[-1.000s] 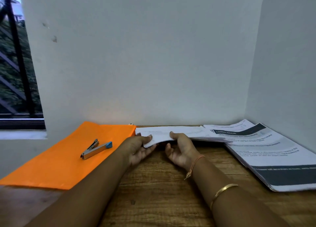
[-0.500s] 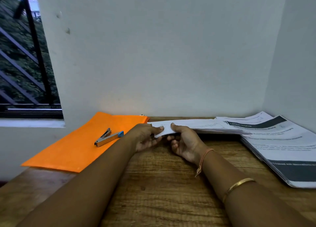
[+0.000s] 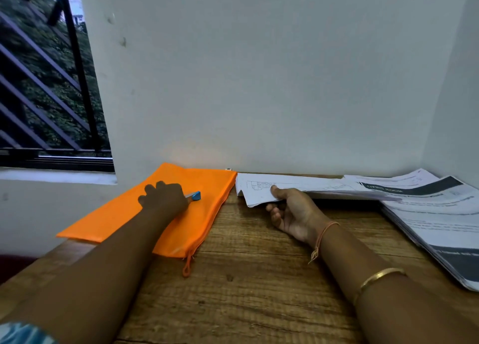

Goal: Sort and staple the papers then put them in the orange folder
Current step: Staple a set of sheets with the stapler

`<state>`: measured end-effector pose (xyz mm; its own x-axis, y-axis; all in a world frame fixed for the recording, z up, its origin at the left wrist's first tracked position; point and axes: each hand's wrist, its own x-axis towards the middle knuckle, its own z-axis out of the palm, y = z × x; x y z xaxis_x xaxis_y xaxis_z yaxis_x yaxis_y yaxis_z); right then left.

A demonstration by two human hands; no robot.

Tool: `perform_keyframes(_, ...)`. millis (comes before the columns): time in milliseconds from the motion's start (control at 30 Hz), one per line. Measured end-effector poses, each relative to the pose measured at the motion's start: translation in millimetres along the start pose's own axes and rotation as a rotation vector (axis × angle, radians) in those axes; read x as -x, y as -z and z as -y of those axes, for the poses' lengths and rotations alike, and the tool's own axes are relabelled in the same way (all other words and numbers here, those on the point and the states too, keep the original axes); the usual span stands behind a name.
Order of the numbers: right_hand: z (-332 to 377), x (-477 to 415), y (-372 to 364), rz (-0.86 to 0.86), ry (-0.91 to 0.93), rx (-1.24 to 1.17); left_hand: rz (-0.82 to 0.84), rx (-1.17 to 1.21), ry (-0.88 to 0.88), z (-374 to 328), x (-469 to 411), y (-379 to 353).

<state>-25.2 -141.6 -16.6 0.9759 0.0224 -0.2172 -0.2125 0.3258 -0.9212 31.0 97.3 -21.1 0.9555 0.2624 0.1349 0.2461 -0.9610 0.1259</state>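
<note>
An orange zip folder lies flat on the left of the wooden table. On it rests a stapler, of which only the blue end shows. My left hand covers the rest of it, fingers curled round its body. To the right of the folder, my right hand holds a thin set of white papers by the near left corner, thumb on top and fingers underneath. The set is lifted slightly off the table.
A thick stack of printed sheets with dark banners lies at the right, reaching the side wall. A white wall stands right behind the table. A barred window is at the far left. The folder's zip pull hangs onto the wood.
My left hand has let go of the papers and moved left onto the stapler on the folder. My right hand keeps holding the papers alone. The view has shifted left.
</note>
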Motion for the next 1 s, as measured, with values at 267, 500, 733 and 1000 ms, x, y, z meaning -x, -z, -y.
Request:
perform_keyframes(267, 2, 3, 3, 0.007, -0.018, -0.04, -0.016, 0.312, -0.138, -11, 4, 2)
perform_keyframes(500, 3, 2, 1, 0.024, -0.01, -0.141, 0.499, 1.2, -0.069, -36, 41, 30)
perform_keyframes(733, 6, 5, 0, 0.024, 0.003, -0.195, 0.865, 1.359, -0.052, -43, 49, 30)
perform_keyframes(1000, 7, 6, 1, 0.016, 0.008, -0.206, 0.899, 1.394, -0.116, -43, 50, 30)
